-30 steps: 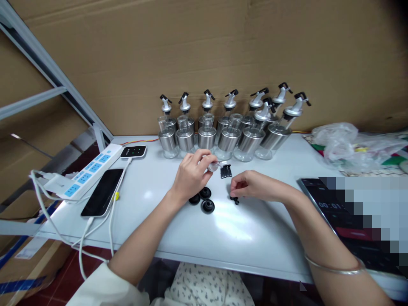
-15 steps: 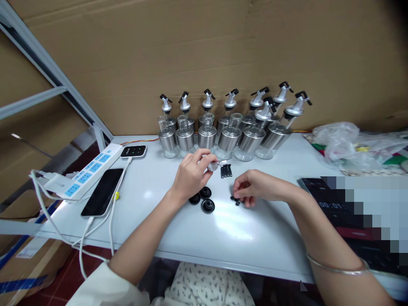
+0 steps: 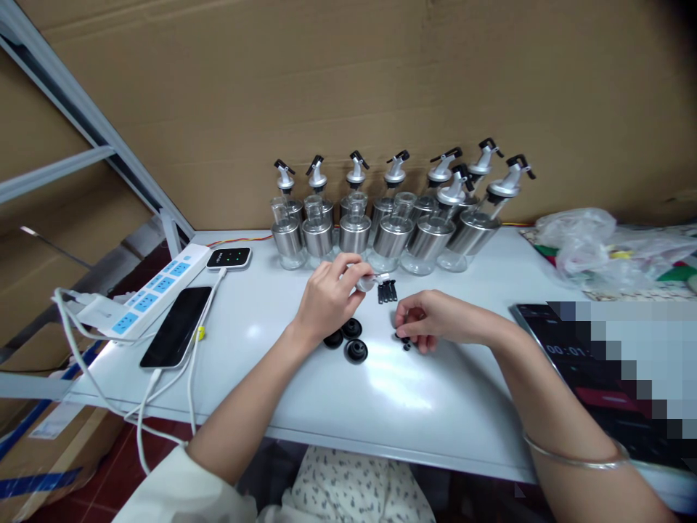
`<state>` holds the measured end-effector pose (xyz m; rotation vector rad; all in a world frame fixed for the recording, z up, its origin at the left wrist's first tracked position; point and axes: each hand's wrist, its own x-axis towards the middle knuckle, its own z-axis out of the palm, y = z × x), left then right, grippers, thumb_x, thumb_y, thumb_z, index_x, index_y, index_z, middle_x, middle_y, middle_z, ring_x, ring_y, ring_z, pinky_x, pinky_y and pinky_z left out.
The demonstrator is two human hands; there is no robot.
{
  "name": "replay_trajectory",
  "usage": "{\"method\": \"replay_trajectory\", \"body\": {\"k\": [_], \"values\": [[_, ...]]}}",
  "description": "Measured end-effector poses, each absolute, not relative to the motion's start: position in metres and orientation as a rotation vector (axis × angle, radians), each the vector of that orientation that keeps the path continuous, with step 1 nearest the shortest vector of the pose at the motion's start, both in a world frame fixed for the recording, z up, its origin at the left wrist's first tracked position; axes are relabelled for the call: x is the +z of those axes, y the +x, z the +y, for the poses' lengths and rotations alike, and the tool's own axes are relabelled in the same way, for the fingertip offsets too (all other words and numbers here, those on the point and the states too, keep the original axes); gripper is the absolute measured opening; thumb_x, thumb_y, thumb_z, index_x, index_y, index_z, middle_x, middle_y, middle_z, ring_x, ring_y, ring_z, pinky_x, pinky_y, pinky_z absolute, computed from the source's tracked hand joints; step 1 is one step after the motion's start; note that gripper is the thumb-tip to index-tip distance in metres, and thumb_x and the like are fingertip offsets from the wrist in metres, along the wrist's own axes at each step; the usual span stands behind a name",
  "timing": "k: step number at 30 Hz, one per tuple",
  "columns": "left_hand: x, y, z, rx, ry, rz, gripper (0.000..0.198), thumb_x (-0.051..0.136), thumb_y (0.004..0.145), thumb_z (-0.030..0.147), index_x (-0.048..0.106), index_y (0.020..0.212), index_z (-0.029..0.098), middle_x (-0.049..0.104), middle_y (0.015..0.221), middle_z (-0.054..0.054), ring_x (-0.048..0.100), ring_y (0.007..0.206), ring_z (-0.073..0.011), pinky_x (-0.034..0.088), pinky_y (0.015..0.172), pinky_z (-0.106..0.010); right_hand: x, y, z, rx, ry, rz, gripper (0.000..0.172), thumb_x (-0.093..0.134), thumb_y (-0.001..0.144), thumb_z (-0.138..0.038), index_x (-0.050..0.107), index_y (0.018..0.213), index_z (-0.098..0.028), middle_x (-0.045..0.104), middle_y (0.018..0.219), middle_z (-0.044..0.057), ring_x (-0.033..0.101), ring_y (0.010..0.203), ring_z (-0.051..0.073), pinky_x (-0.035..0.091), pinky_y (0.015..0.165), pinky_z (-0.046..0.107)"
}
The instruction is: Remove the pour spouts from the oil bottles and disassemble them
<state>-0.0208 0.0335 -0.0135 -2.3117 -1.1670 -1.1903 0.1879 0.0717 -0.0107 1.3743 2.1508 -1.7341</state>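
Left hand (image 3: 329, 298) pinches silver spout piece (image 3: 364, 283) over counter (image 3: 245, 378); right hand (image 3: 422, 319) at small black bits (image 3: 406, 347), can't tell if gripping. Eight bottles (image 3: 471, 236) have spouts (image 3: 506, 181), four don't; black discs (image 3: 356, 351), levers (image 3: 388, 293) lie unfitted.

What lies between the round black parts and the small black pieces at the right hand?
Bare tabletop separates round parts from small pieces in the head view.

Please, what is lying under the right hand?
Small black parts show on the table beneath the right hand, which covers part of this spot; their exact number is unclear.
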Motion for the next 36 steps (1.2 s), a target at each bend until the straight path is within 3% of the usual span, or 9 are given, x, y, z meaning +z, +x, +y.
{"method": "replay_trajectory", "body": {"k": [9,28,36], "values": [[-0.014,-0.022,0.033,-1.189,-2.311,-1.169,0.023,0.049,0.078,0.005,0.048,0.096,0.019,0.058,0.094,-0.004,0.058,0.08,-0.0154,0.047,0.068,-0.027,-0.008,0.189,0.07,-1.708,1.346,2.098,0.039,0.076,0.061,-0.033,0.047,0.083,-0.018,0.054,0.052,-0.007,0.055,0.044,0.009,0.046,0.045,0.021],[-0.014,-0.021,0.033,-1.184,-2.331,-1.179,0.023,0.05,0.078,0.006,0.048,0.096,0.019,0.059,0.095,-0.005,0.059,0.08,-0.0157,0.047,0.068,-0.027,-0.011,0.188,0.071,-1.716,1.38,2.212,0.019,0.066,0.071,-0.033,0.055,0.073,-0.017,0.06,0.06,-0.002,0.059,0.049,0.01,0.048,0.046,0.022],[-0.02,-0.018,0.033,-1.235,-2.372,-1.151,0.024,0.06,0.085,0.027,0.043,0.1,0.019,0.065,0.091,-0.004,0.063,0.08,-0.0159,0.044,0.068,-0.028,0.0,0.189,0.072,-1.617,1.381,2.452,0.031,0.057,0.08,-0.047,0.055,0.073,-0.017,0.057,0.057,-0.002,0.055,0.047,0.009,0.043,0.047,0.023]]}}
